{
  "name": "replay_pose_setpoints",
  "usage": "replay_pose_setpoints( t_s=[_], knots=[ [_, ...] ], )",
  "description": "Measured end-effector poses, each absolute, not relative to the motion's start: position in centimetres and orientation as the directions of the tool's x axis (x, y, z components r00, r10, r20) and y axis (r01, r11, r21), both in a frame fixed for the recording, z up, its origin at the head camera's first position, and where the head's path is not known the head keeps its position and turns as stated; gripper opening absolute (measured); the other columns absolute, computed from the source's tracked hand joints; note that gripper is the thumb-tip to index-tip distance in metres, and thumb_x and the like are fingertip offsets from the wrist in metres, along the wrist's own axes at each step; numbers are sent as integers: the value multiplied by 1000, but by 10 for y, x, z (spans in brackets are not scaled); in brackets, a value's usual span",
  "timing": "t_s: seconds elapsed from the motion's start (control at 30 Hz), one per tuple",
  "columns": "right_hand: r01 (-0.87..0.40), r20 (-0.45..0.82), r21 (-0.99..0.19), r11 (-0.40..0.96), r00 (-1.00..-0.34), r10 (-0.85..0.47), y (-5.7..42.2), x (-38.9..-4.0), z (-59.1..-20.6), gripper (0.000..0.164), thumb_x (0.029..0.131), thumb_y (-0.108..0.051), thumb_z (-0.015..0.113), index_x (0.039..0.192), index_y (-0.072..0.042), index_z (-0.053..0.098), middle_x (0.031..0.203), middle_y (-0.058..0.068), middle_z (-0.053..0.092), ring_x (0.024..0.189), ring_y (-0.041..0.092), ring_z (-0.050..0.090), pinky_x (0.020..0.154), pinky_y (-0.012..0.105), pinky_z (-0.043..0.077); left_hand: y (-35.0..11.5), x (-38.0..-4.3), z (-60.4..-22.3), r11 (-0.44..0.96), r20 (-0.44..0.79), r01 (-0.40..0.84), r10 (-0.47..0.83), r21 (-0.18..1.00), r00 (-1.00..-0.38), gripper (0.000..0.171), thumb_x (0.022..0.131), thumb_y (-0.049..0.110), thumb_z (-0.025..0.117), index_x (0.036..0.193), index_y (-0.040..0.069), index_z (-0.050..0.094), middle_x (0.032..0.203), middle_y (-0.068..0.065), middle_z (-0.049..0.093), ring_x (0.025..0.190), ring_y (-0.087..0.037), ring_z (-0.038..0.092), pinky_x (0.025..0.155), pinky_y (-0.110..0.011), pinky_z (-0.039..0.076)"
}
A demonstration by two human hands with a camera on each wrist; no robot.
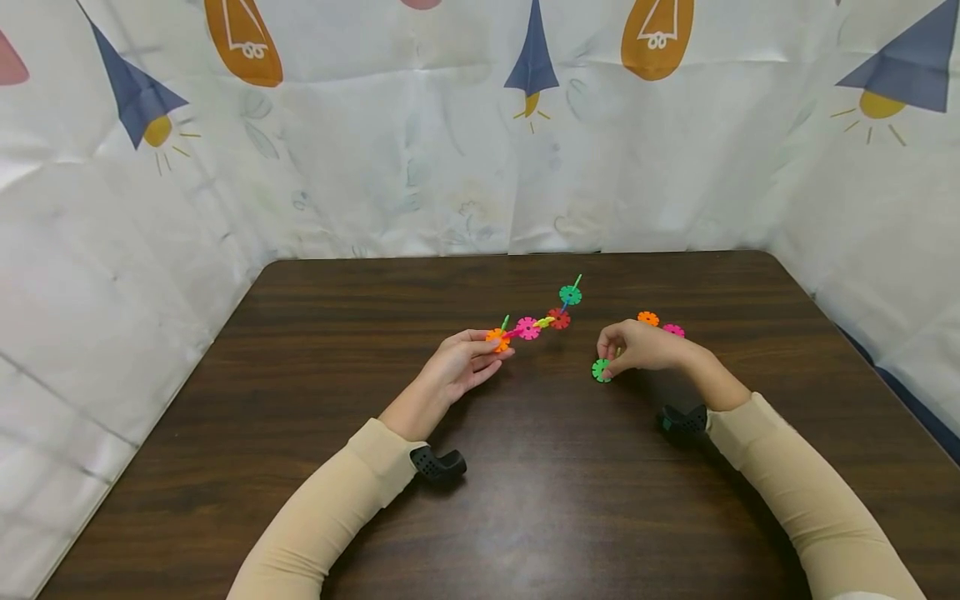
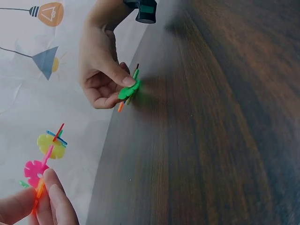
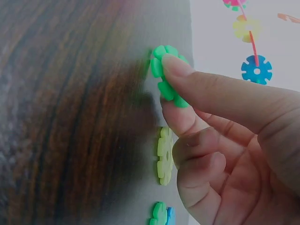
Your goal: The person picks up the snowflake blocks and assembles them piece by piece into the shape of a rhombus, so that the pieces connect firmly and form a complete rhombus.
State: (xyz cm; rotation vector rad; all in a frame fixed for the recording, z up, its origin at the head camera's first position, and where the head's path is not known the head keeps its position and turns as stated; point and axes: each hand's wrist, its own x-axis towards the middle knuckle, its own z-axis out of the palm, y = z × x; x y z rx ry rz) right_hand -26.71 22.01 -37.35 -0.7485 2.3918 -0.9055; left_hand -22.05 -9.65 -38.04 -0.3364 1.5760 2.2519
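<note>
My left hand [image 1: 468, 364] pinches an orange notched disc [image 1: 498, 339] at the near end of a chain of interlocking snowflake discs. From there the chain runs up and right through a pink disc [image 1: 528, 328], a yellow one [image 1: 544, 322] and a red one [image 1: 558, 318] to a teal disc [image 1: 570, 295] with a green piece on top. Between the thumb and index finger of my right hand [image 1: 637, 346] is a single green snowflake disc [image 3: 165, 90], held just above the table. In the right wrist view, a yellow-green disc [image 3: 164, 157] is partly hidden by the curled fingers.
Loose orange [image 1: 648, 318] and pink [image 1: 673, 330] discs lie behind my right hand. Green [image 3: 159, 213] and blue discs show at the lower edge of the right wrist view. The dark wooden table [image 1: 360, 300] ends at a printed white curtain [image 1: 450, 183].
</note>
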Motion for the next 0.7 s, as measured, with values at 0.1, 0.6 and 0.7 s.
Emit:
replay_pose_setpoints(
  t_s=[0.1,0.6,0.7],
  knots=[
    [-300,-232,-729,615,-737,-635,221,-265,-373,21,89,-7,80,95,-2,61,78,3,60,72,19,51,65,28,42,-96,-220,-380,-309,-401,-430,155,848,-903,15,103,3,59,117,4,54,112,-15,69,83,-14,72,85,-28,56],
    [-327,22,-822,466,-836,-548,196,-262,-335,17,93,-9,77,104,-2,66,88,15,73,67,25,55,60,31,44,-91,-218,-378,-299,-386,-415,152,859,-910,13,103,2,59,116,3,54,104,-11,70,80,-13,72,84,-28,57],
    [-329,51,-829,453,-850,-524,189,-265,-333,16,94,-9,76,104,-2,66,86,13,72,61,17,47,56,29,40,-90,-217,-378,-291,-384,-414,157,862,-910,14,103,2,59,116,3,53,115,-19,68,81,-13,72,84,-28,57]
  ],
)
